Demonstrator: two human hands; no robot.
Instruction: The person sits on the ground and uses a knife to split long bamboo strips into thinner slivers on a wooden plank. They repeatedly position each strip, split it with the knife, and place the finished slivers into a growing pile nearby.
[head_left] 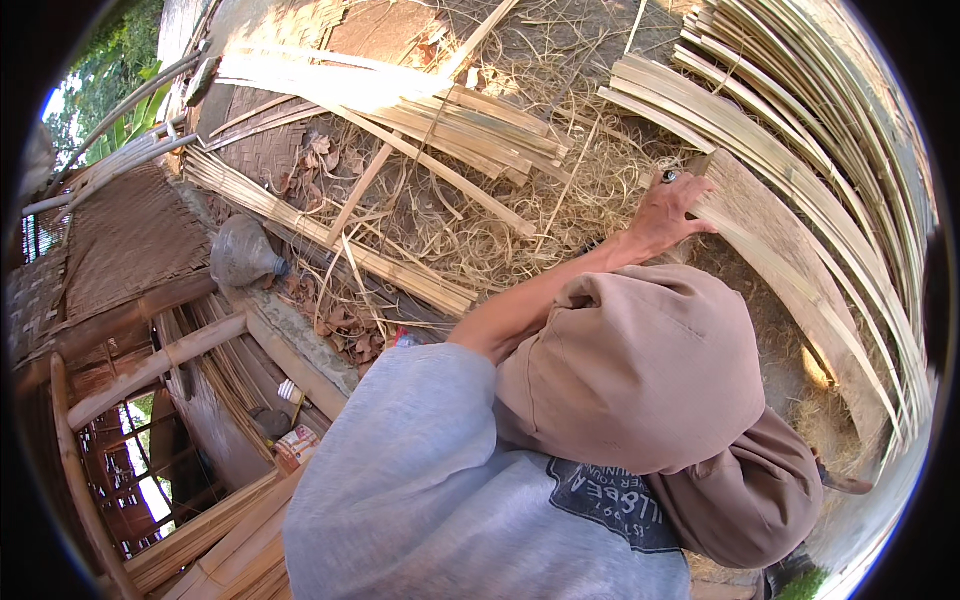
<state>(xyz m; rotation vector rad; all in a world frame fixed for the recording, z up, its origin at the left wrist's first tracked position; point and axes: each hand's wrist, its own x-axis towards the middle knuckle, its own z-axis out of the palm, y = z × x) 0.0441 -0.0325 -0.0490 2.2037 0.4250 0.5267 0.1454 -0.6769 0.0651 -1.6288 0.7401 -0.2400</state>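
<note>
My left hand (672, 212) reaches out past my bent, brown-covered knee, with a dark-stoned ring on one finger. Its thumb and fingers curl around the end of a thin, pale bamboo strip (765, 240). This strip runs away to the lower right along a wide, curved-looking wooden plank (790, 225). My right hand does not show; the brown cloth (640, 370) covers much of that area. A small dark shape (845, 485) sticks out beyond the cloth at the right, too unclear to name.
Long bamboo strips (840, 120) lie stacked at the right. Another bundle of split bamboo (480, 125) rests farther off, among curly shavings (590, 190). At the left are a cloudy plastic jug (243, 252), dry leaves (345, 330) and a wooden frame (160, 370).
</note>
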